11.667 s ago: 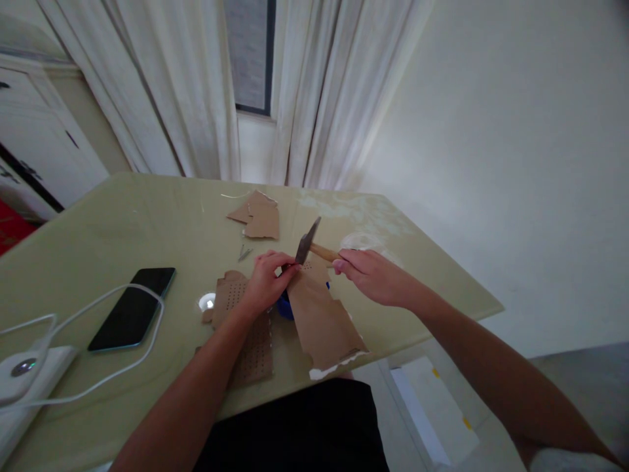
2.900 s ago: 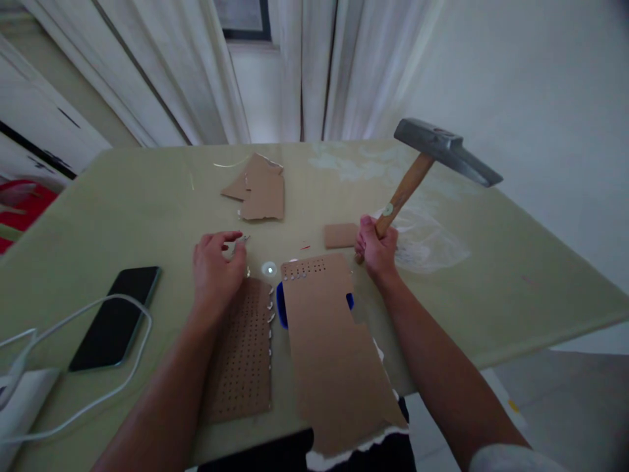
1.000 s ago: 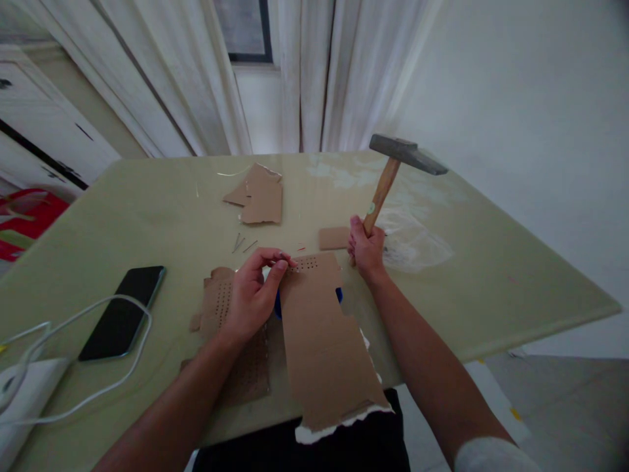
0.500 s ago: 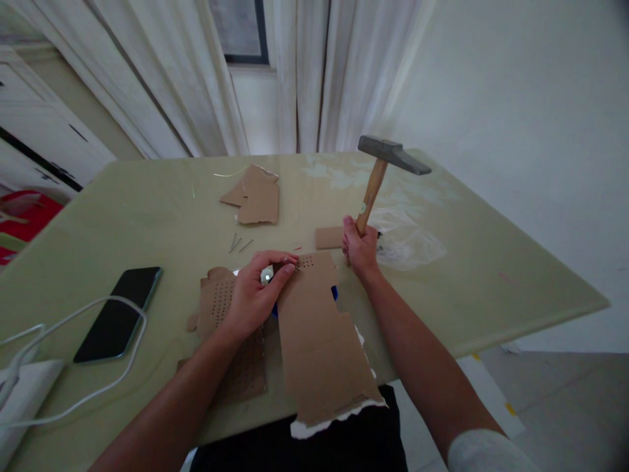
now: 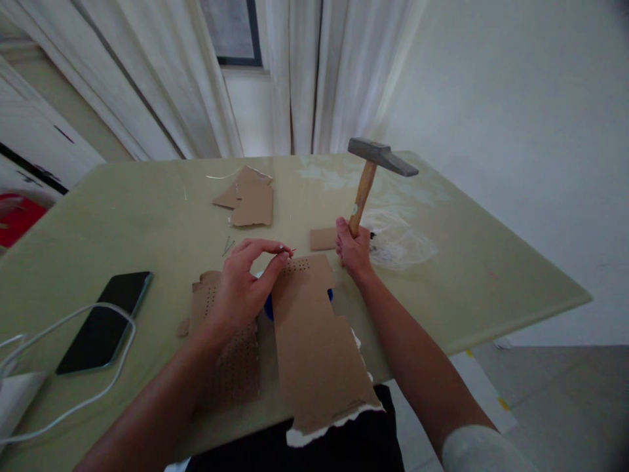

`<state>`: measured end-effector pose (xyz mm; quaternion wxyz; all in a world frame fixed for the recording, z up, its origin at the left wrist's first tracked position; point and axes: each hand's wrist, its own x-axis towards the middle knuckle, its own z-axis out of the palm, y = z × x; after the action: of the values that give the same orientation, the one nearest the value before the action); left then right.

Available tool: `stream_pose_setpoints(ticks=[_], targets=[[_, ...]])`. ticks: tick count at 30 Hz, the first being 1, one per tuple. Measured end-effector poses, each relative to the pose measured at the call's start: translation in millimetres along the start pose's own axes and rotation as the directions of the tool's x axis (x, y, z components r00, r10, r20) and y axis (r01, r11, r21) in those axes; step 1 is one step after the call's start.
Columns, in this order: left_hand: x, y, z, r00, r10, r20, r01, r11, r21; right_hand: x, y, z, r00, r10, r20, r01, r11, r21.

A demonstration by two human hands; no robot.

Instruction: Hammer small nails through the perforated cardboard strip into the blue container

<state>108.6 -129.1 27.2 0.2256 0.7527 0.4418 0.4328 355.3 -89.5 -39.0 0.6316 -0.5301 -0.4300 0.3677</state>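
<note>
My left hand is pinched at thumb and forefinger on a small nail just above the top edge of a long brown cardboard strip with rows of holes. My right hand is closed round the wooden handle of a hammer, held upright with its steel head high. A blue round object peeks out under the strip. A second perforated cardboard piece lies under my left wrist.
Loose nails lie on the pale green table. Torn cardboard pieces sit farther back, a small one by my right hand. A black phone, a white cable and clear plastic are also here.
My left hand went from the loose nails back to the top of the strip and now lifts slightly with a nail pinched. The hammer stays raised.
</note>
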Motion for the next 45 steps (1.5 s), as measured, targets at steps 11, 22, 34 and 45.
stream_pose_setpoints(ticks=[11, 22, 34, 45], targets=[[44, -15, -17.9, 0.931, 0.144, 0.337, -0.066, 0.97, -0.234, 1, -1, -1, 1.0, 0.011, -0.011, -0.011, 1.0, -0.01], [45, -23, -12.4, 0.874, 0.144, 0.464, -0.047, 0.975, -0.216, 2, -5, -3, 1.0, 0.024, -0.016, -0.024, 1.0, -0.007], [46, -27, -15.5, 0.852, 0.148, 0.503, -0.059, 0.98, -0.188, 2, -3, -4, 0.999, 0.022, -0.028, -0.023, 1.0, -0.01], [46, -26, -15.9, 0.84, 0.201, 0.505, -0.113, 0.973, -0.2, 2, -2, -6, 1.0, 0.0, -0.017, 0.0, 1.0, 0.003]])
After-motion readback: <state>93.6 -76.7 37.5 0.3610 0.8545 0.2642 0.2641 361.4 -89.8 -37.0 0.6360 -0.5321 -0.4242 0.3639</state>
